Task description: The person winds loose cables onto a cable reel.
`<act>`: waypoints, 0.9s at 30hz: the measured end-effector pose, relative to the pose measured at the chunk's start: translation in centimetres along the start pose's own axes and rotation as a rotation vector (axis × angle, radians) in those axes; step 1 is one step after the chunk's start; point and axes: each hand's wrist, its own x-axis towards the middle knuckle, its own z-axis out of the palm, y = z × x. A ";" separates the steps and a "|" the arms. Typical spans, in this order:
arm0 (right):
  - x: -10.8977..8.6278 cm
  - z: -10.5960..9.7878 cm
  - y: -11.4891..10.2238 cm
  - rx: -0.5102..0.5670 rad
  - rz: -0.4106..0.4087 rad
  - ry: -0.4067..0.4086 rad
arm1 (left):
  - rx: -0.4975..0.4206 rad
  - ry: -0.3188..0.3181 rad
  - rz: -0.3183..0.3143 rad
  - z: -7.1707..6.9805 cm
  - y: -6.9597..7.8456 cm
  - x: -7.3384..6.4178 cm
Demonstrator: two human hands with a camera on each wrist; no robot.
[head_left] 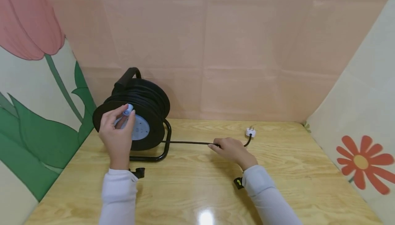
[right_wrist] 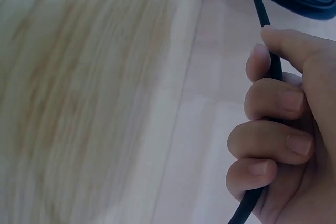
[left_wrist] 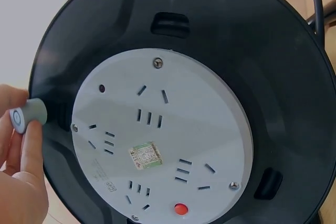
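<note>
A black cable reel (head_left: 145, 96) stands on the table at the left, cable wound round its drum. Its side disc carries a pale grey socket panel (left_wrist: 163, 135) with several outlets and a red button. My left hand (head_left: 118, 132) pinches the small blue-grey crank knob (left_wrist: 29, 115) near the disc's rim between thumb and fingers. To the right of the reel, my right hand (head_left: 231, 149) grips the black cable (right_wrist: 258, 3), fingers curled round it. The cable runs straight from the reel's base into that hand. Beyond it the cable ends in a white plug (head_left: 250, 132), prongs up.
The reel has a black tubular stand (head_left: 168, 142) and a carrying handle (head_left: 128, 75) on top. A wood-grain table (head_left: 185, 184) lies beneath everything. Behind it hangs a pinkish backdrop (head_left: 240, 46), with flower-printed panels (head_left: 361, 161) at the sides.
</note>
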 end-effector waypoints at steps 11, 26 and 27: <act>0.9 1.6 -0.9 0.038 0.016 -0.084 | 0.026 -0.082 0.054 0.6 -2.4 -0.6; 1.9 1.6 -1.8 -0.006 -0.024 -0.101 | 0.200 -0.382 0.061 1.3 -2.5 -1.3; 2.0 1.7 -1.9 -0.007 -0.032 -0.100 | 0.225 -0.410 0.058 1.3 -2.5 -1.4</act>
